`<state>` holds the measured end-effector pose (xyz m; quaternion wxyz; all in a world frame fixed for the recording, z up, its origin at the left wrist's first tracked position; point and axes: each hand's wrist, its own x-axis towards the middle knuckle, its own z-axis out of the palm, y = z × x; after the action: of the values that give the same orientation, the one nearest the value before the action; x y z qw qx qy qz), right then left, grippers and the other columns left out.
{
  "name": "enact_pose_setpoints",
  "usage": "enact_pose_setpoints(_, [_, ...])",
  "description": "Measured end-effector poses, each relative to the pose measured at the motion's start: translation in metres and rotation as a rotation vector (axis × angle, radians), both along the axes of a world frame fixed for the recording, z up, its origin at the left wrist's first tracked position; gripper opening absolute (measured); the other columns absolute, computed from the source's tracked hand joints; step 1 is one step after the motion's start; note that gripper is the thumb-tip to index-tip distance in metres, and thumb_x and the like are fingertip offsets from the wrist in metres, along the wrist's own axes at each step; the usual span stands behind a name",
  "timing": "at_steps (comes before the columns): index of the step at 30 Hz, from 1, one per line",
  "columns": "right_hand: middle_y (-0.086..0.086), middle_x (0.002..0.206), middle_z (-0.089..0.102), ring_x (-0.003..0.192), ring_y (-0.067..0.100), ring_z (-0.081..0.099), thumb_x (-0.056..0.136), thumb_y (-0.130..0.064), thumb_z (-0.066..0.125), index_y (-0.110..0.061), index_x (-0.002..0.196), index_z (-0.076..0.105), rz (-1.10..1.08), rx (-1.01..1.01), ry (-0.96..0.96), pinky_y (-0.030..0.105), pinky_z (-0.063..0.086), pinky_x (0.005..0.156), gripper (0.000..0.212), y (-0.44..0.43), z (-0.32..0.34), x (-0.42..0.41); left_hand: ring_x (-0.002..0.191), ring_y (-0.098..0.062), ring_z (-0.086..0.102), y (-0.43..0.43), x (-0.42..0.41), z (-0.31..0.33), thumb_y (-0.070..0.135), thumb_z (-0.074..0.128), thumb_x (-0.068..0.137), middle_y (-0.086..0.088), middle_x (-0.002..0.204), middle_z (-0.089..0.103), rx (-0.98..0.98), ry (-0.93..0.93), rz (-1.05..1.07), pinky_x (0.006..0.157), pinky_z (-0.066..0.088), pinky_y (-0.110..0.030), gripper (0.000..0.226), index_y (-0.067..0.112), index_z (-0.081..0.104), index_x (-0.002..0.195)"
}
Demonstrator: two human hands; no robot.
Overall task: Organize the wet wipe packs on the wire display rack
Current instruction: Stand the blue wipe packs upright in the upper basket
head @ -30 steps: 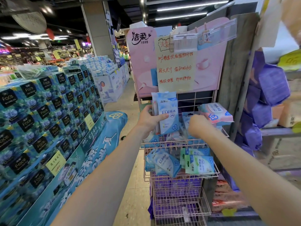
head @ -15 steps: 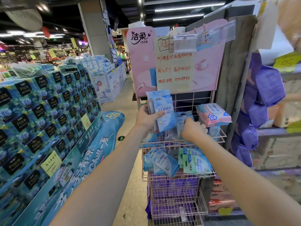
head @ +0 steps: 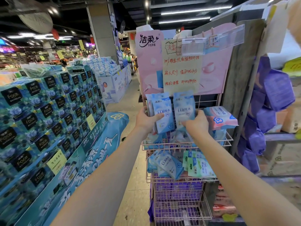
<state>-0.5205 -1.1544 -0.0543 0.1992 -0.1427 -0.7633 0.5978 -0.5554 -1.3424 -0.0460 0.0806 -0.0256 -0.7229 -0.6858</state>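
Note:
A pink wire display rack (head: 226, 141) stands ahead with several baskets. My left hand (head: 146, 119) grips a small stack of blue wet wipe packs (head: 162, 111), held upright above the top basket. Beside it my right hand (head: 196, 123) holds another blue wet wipe pack (head: 184, 108) upright, close to the first. A pink and blue wipe pack (head: 219, 117) lies on the top basket's right side. More blue packs (head: 167, 163) and green packs (head: 198, 167) hang out of the middle basket.
A stacked display of blue tissue boxes (head: 48, 115) fills the left. Purple packs (head: 273, 93) sit on a shelf at the right. A pink sign with a handwritten card (head: 180, 67) tops the rack. Purple packs (head: 177, 188) fill the lower basket. An aisle floor (head: 127, 101) runs between.
My right hand has lifted a blue pack out of the top basket and raised it next to the packs in my left hand. The view moved slightly closer.

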Motion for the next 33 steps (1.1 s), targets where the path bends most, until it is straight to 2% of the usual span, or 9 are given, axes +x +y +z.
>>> enact_pose_setpoints(4, [0.003,0.116,0.067,0.101,0.020,0.067,0.082,-0.002,0.076,-0.014,0.127,0.054,0.193,-0.130,0.078,0.037,0.059,0.084,0.052,-0.011,0.012,0.000,0.098,-0.014,0.064,0.002,0.002,-0.001,0.021,0.088,0.081,0.004,0.110,0.064,-0.053,0.004,-0.021,0.072,0.052,-0.028,0.058,0.022,0.051,0.125])
enact_pose_setpoints(9, [0.003,0.123,0.067,0.108,0.020,0.066,0.087,-0.004,0.074,-0.014,0.130,0.056,0.370,-0.157,0.017,0.038,0.056,0.092,0.047,-0.015,0.004,-0.005,0.085,-0.002,0.069,0.004,0.006,-0.002,0.019,0.076,0.093,0.010,0.100,0.070,-0.053,0.040,-0.087,0.062,0.052,-0.012,0.028,0.026,0.058,0.114])
enact_pose_setpoints(14, [0.006,0.126,0.069,0.106,0.019,0.069,0.090,-0.007,0.072,-0.017,0.126,0.058,0.483,-0.207,-0.014,0.039,0.058,0.093,0.040,-0.015,0.000,-0.007,0.099,-0.023,0.074,0.017,0.008,-0.001,0.033,0.051,0.108,-0.002,0.123,0.073,-0.004,-0.058,-0.174,0.059,0.057,-0.027,0.029,0.033,0.053,0.136])
enact_pose_setpoints(16, [0.002,0.124,0.069,0.103,0.016,0.069,0.092,-0.005,0.069,-0.022,0.130,0.055,0.496,-0.170,-0.016,0.034,0.059,0.088,0.044,-0.019,0.000,-0.008,0.098,-0.028,0.075,0.025,0.011,0.003,0.034,0.043,0.108,-0.006,0.123,0.074,0.118,-0.169,-0.221,0.070,0.062,-0.038,0.029,0.032,0.059,0.133])
enact_pose_setpoints(19, [-0.003,0.124,0.069,0.105,0.013,0.069,0.093,-0.006,0.068,-0.027,0.143,0.049,0.543,-0.160,-0.013,0.030,0.058,0.087,0.058,-0.019,-0.001,-0.006,0.106,-0.027,0.073,0.023,0.011,-0.001,0.053,0.063,0.092,-0.003,0.123,0.075,0.045,-0.149,-0.264,0.097,0.055,-0.052,0.052,0.026,0.058,0.136])
enact_pose_setpoints(22, [-0.004,0.127,0.069,0.105,0.011,0.070,0.093,-0.010,0.068,-0.038,0.150,0.040,0.604,-0.118,-0.018,0.026,0.060,0.083,0.069,-0.010,-0.003,-0.006,0.097,-0.015,0.071,0.015,0.008,-0.006,0.030,0.084,0.084,0.001,0.120,0.071,-0.118,-0.045,-0.176,0.073,0.059,-0.032,0.067,0.019,0.048,0.140])
enact_pose_setpoints(24, [0.003,0.132,0.065,0.103,0.015,0.069,0.093,-0.004,0.060,-0.034,0.155,0.031,0.503,0.032,-0.076,0.022,0.056,0.073,0.075,-0.001,-0.002,-0.004,0.089,-0.006,0.070,0.011,0.007,-0.004,0.017,0.084,0.085,0.006,0.112,0.067,-0.094,-0.037,-0.145,0.067,0.059,-0.025,0.068,0.016,0.044,0.140])
enact_pose_setpoints(29, [0.020,0.132,0.058,0.122,0.036,0.055,0.093,-0.004,0.055,-0.001,0.127,0.058,0.031,0.781,-0.294,0.039,0.046,0.099,0.035,0.010,-0.015,0.001,0.082,0.001,0.068,0.004,0.003,-0.002,0.012,0.084,0.085,0.007,0.109,0.066,-0.046,-0.042,-0.116,0.055,0.054,-0.017,0.068,0.013,0.043,0.140])
enact_pose_setpoints(33, [0.018,0.143,0.044,0.132,0.040,0.040,0.098,-0.021,0.056,-0.004,0.135,0.054,-0.007,0.884,-0.525,0.043,0.037,0.108,0.040,0.002,-0.027,0.002,0.093,-0.006,0.069,0.004,0.002,-0.001,0.014,0.087,0.081,-0.001,0.123,0.067,-0.023,-0.030,-0.094,0.061,0.055,-0.022,0.072,0.014,0.046,0.140])
